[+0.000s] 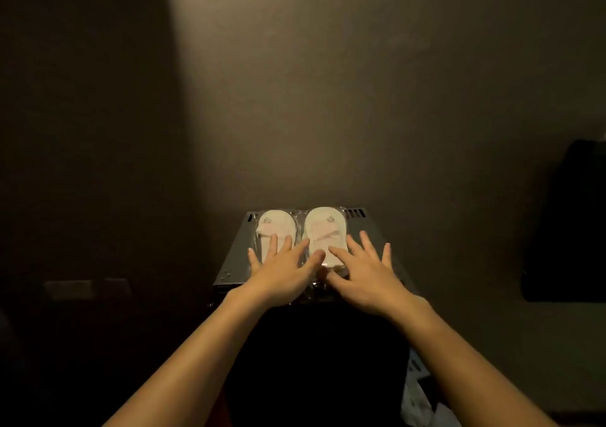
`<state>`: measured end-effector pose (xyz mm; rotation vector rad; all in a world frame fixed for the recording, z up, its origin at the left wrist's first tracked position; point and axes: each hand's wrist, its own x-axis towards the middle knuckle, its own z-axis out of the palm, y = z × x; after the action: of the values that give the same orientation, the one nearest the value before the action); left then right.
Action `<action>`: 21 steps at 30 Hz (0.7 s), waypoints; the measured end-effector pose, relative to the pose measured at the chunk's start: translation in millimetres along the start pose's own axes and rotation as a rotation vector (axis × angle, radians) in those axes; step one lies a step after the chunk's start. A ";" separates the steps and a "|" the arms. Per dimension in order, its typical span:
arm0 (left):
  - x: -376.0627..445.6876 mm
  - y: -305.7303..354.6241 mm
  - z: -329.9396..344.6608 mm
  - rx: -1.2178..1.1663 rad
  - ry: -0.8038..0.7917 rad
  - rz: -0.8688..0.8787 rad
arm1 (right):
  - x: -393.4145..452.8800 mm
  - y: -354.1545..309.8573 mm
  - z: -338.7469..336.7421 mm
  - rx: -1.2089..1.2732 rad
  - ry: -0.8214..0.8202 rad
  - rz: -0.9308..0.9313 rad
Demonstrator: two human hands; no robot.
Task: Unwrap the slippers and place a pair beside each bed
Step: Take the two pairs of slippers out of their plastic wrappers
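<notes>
Two packs of white slippers in clear plastic wrap lie side by side on top of a dark metal box (231, 262). The left pack (272, 226) sits a little further back than the right pack (324, 226). My left hand (282, 272) hovers over the near end of the left pack, fingers spread. My right hand (360, 269) is spread over the near end of the right pack. I cannot tell whether the fingertips touch the wrap. Neither hand holds anything. The near ends of both packs are hidden under my hands.
A dim brown wall (328, 98) rises right behind the box. A dark object (570, 223) stands at the right edge. Pale crumpled material (416, 394) lies low on the right, beside the box's black front. The left side is in deep shadow.
</notes>
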<state>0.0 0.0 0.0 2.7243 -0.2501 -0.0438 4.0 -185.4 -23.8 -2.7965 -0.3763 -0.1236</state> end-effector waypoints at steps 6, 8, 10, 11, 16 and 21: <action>15.7 -8.3 -1.5 -0.007 -0.097 -0.024 | 20.2 -4.8 16.1 -0.055 -0.014 -0.019; 22.1 -10.5 -6.5 0.013 -0.103 -0.023 | 26.8 -7.9 19.0 -0.088 -0.017 -0.021; 24.4 -14.7 -5.7 0.020 -0.123 -0.025 | 29.2 -11.1 21.7 -0.118 -0.004 -0.018; 25.6 -18.3 -2.9 0.017 -0.128 -0.024 | 29.4 -11.5 23.8 -0.112 0.016 -0.014; 21.2 -31.6 18.6 -0.015 -0.173 0.003 | 25.5 3.4 40.6 -0.011 0.188 -0.034; 15.6 -35.4 20.8 -0.115 -0.005 0.031 | 21.8 7.0 46.7 0.111 0.267 -0.038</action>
<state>19.9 21.0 -33.1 2.6061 -0.2820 -0.0540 28.9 -171.5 -67.4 -2.6189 -0.3591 -0.4643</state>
